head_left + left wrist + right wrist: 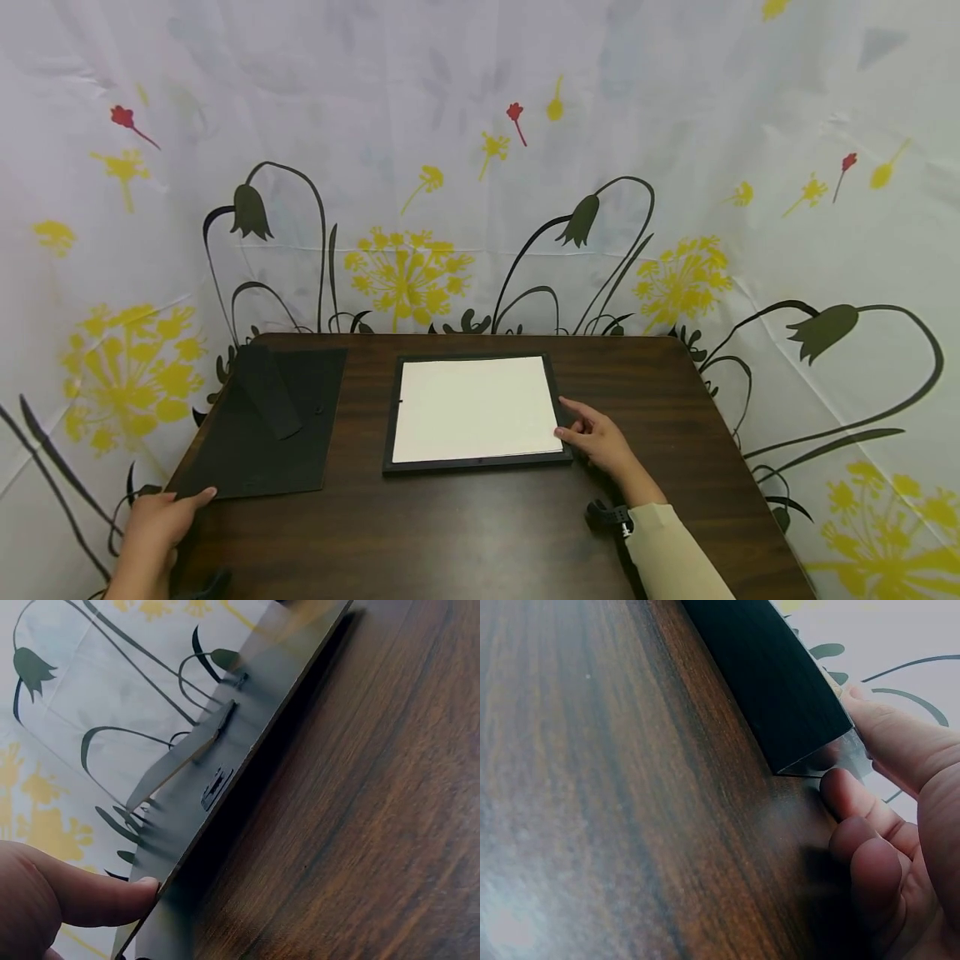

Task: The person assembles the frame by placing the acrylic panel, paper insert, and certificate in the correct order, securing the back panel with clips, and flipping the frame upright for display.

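Note:
A black backing board (300,467) with an easel leg (273,400) lies at the table's left. My left hand (153,525) pinches its near left corner; the thumb (112,900) shows on the edge in the left wrist view, other fingers mostly hidden. That view shows a dark gap or shadow beneath the board's edge. At the middle of the table is a black picture frame (480,462), a white sheet (476,408) within its rim. My right hand (600,446) holds the frame's right side, thumb and index finger at the rim. Its other fingers (877,877) curl below.
The dark wooden table (480,533) carries both pieces, with bare wood between them. A flower-printed curtain (450,167) hangs behind and along the sides. A black wrist strap (607,517) sits by the right sleeve (671,550).

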`<state>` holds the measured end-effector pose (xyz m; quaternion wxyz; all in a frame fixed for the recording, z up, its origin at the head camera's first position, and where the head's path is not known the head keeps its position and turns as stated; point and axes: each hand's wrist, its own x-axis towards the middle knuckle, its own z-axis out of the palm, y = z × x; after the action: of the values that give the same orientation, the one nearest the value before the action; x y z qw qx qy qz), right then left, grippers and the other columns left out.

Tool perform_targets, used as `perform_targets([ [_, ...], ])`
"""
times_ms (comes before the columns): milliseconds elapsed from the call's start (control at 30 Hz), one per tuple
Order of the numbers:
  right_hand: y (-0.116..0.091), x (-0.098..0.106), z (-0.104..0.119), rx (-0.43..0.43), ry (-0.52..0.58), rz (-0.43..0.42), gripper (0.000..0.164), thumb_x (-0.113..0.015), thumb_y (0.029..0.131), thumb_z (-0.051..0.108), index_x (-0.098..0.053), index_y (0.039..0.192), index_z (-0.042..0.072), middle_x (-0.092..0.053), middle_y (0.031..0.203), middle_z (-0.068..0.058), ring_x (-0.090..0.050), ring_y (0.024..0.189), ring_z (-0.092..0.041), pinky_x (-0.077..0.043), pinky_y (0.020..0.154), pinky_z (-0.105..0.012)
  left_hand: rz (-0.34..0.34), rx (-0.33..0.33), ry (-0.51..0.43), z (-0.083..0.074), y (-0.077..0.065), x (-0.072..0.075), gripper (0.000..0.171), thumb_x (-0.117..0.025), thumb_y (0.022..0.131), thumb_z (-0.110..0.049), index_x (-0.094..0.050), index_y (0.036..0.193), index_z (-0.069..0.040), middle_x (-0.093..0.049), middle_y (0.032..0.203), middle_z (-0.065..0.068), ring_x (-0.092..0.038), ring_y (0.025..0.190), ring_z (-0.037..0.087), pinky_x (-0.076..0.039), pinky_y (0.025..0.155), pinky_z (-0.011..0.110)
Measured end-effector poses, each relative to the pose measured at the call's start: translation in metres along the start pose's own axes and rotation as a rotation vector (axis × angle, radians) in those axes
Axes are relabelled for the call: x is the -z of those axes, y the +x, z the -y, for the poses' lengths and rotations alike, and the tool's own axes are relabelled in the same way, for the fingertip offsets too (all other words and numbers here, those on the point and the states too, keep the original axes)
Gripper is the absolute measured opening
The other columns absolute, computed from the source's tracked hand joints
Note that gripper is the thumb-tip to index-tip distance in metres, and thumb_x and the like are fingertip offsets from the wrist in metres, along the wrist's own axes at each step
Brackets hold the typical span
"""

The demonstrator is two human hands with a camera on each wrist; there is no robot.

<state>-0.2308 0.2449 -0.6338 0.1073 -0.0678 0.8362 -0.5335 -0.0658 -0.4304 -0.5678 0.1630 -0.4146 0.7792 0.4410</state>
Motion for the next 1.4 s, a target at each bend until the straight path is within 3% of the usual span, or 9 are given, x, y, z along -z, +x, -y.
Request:
perform_targets([
  [167, 0.0, -0.001, -0.001, -0.006, -0.003, 0.0, 0.069, -0.088, 0.093, 0.043, -0.059, 0.156, 0.038, -0.065, 0.091, -0.005, -0.049, 0.064, -0.016, -0.045, 0.05, -0.03, -0.026, -0.019, -0.093, 0.006, -0.003, -0.003, 0.107, -0.062, 0.107, -0.049, -0.001, 0.163, 0.018, -0.032, 0.168, 0.039, -0.041, 0.146, 0.059, -0.039, 0.12, 0.071],
  [367, 0.0, -0.002, -0.001, -0.015, 0.005, -0.001, 0.069, -0.088, 0.093, 0.044, -0.06, 0.156, 0.039, -0.065, 0.091, -0.005, -0.048, 0.062, -0.016, -0.044, 0.049, -0.03, -0.02, -0.118, -0.243, 0.011, -0.001, -0.006, 0.1, -0.062, 0.11, -0.023, 0.011, 0.158, 0.024, -0.079, 0.071, 0.003, -0.078, 0.07, 0.02, -0.032, 0.123, 0.069],
  [767, 0.001, -0.002, -0.004, -0.011, 0.01, -0.002, 0.068, -0.087, 0.093, 0.045, -0.06, 0.155, 0.041, -0.065, 0.092, -0.005, -0.047, 0.061, -0.016, -0.043, 0.048, -0.029, 0.063, -0.103, -0.347, 0.012, -0.001, -0.001, 0.095, -0.059, 0.111, -0.012, 0.016, 0.165, 0.012, -0.077, 0.108, 0.03, -0.081, 0.074, 0.022, -0.066, 0.073, 0.035],
  [933, 0.002, -0.003, -0.005, -0.008, 0.018, 0.001, 0.069, -0.088, 0.092, 0.045, -0.06, 0.155, 0.04, -0.066, 0.092, -0.006, -0.045, 0.058, -0.014, -0.043, 0.048, -0.03, 0.228, -0.048, -0.539, 0.014, -0.001, 0.001, 0.1, -0.055, 0.113, -0.006, 0.032, 0.16, 0.008, 0.029, 0.169, 0.04, -0.078, 0.079, 0.021, -0.065, 0.094, 0.039],
  [1067, 0.002, -0.003, -0.004, -0.013, 0.016, 0.005, 0.069, -0.087, 0.093, 0.045, -0.06, 0.156, 0.039, -0.066, 0.092, -0.005, -0.046, 0.058, -0.014, -0.044, 0.047, -0.031, 0.373, -0.083, -0.536, 0.015, -0.001, 0.001, 0.029, -0.056, 0.114, -0.009, -0.048, 0.129, 0.013, -0.01, 0.145, 0.056, -0.074, 0.085, 0.013, -0.062, 0.103, 0.039],
  [1167, 0.001, -0.001, -0.003, -0.018, 0.007, -0.003, 0.068, -0.087, 0.093, 0.045, -0.06, 0.155, 0.039, -0.066, 0.092, -0.005, -0.047, 0.059, -0.015, -0.045, 0.048, -0.031, 0.477, -0.132, -0.517, 0.013, -0.001, -0.005, 0.009, -0.052, 0.114, -0.007, -0.049, 0.11, -0.001, -0.019, 0.145, 0.038, -0.069, 0.092, 0.007, -0.059, 0.109, 0.044],
  [1233, 0.001, 0.0, -0.002, -0.019, 0.003, -0.007, 0.068, -0.087, 0.093, 0.045, -0.06, 0.155, 0.039, -0.067, 0.092, -0.005, -0.048, 0.06, -0.015, -0.045, 0.048, -0.03, 0.529, -0.173, -0.491, 0.011, -0.001, -0.011, 0.048, -0.05, 0.114, -0.005, -0.026, 0.154, 0.008, 0.005, 0.159, 0.043, -0.065, 0.096, 0.005, -0.058, 0.111, 0.047],
  [1333, 0.001, 0.0, -0.002, -0.02, 0.004, -0.008, 0.067, -0.087, 0.093, 0.045, -0.06, 0.155, 0.04, -0.067, 0.093, -0.006, -0.048, 0.062, -0.016, -0.045, 0.049, -0.029, 0.575, -0.229, -0.457, 0.01, 0.0, -0.017, 0.076, -0.046, 0.115, -0.006, 0.009, 0.166, -0.001, -0.027, 0.163, 0.037, -0.067, 0.101, 0.004, -0.06, 0.106, 0.047],
  [1400, 0.001, 0.0, -0.003, -0.017, 0.005, -0.007, 0.067, -0.087, 0.094, 0.045, -0.06, 0.155, 0.04, -0.066, 0.093, -0.006, -0.048, 0.063, -0.016, -0.044, 0.049, -0.029, 0.59, -0.248, -0.459, 0.011, 0.0, -0.019, 0.043, -0.046, 0.116, -0.01, -0.026, 0.153, -0.008, -0.059, 0.137, 0.014, -0.068, 0.101, 0.006, -0.062, 0.099, 0.04],
])
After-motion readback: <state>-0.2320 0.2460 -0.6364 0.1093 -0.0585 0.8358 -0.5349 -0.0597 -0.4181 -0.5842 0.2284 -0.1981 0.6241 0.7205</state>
